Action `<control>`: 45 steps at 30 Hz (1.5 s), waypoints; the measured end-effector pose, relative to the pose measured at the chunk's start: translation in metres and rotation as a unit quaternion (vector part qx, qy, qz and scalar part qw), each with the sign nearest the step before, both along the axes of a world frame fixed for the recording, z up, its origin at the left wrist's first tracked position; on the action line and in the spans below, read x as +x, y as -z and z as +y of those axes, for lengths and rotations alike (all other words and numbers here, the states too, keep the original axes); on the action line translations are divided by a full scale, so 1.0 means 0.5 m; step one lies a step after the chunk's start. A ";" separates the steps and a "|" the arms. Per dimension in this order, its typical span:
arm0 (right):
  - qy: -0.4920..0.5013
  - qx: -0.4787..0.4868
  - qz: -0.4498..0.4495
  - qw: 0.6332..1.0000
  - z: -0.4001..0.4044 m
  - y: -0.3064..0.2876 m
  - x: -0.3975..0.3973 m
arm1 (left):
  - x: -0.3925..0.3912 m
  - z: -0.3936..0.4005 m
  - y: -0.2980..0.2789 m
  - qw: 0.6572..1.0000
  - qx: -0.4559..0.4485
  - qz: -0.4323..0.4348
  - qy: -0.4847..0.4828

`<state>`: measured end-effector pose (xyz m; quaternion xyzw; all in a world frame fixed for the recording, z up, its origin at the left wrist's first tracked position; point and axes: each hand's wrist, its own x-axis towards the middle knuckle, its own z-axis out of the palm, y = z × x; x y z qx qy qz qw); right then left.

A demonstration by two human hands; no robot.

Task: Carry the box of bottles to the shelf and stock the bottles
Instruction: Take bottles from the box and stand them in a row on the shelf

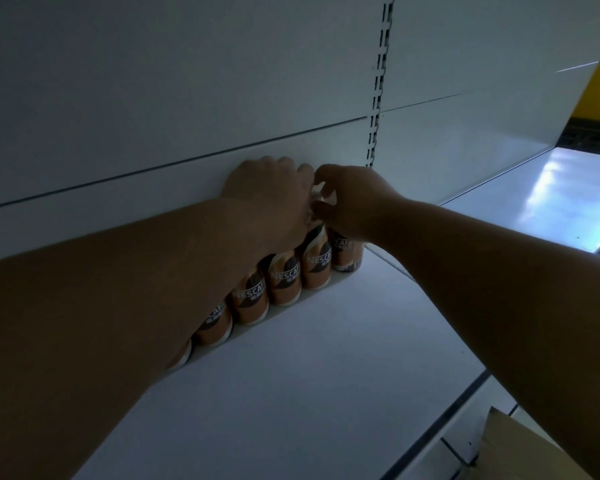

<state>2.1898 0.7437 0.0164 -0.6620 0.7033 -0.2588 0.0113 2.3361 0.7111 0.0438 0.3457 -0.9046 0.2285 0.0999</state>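
Nearest to you, at the lower right corner, a flap of the brown cardboard box [520, 448] is poking into view, matte and creased, below the shelf's front edge. Your two bare forearms are reaching out over the smooth white metal shelf [309, 358], which is lying flat and dimly lit. Along the back of the shelf, a row of Nescafé bottles [284, 282] is standing upright, touching side by side against the rear panel; they are rounded, wrapped in glossy orange-brown and dark labels with "NESCAF" readable in white letters, though your left forearm is covering their tops and the nearer end of the row. At the far end, your left hand [271, 192] is curling over the bottle tops, fingers bent down and together. Your right hand [350, 199] is closing its fingers on the neck of the end bottle [345, 254]. Behind, the white back panel [187, 98] is rising, plain and seamed, with a slotted metal upright [378, 98] beside it.
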 end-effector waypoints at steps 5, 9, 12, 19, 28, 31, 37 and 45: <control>0.063 -0.028 0.031 0.997 0.004 0.010 -0.056 | -0.046 -0.014 0.001 1.000 0.014 -0.001 0.010; 0.071 0.016 0.012 0.997 -0.009 0.031 -0.074 | -0.070 -0.017 0.020 0.999 -0.005 -0.031 0.007; 0.063 0.001 0.000 0.998 -0.019 0.029 -0.074 | -0.072 -0.023 0.025 1.000 -0.011 -0.025 0.001; 0.038 -0.014 -0.014 0.999 -0.028 0.032 -0.067 | -0.070 -0.030 0.024 1.000 -0.004 -0.009 0.007; 0.005 0.010 -0.066 0.998 -0.020 0.018 -0.085 | -0.073 -0.038 0.032 0.999 -0.040 -0.018 -0.002; 0.016 -0.009 -0.029 0.999 -0.024 0.023 -0.073 | -0.074 -0.037 0.030 0.999 -0.034 -0.021 -0.003; 0.024 -0.046 -0.020 0.998 -0.029 0.031 -0.064 | -0.073 -0.031 0.027 1.000 -0.018 -0.008 0.005; 0.024 -0.034 -0.004 0.999 -0.037 0.037 -0.061 | -0.075 -0.025 0.028 1.000 -0.022 -0.007 -0.001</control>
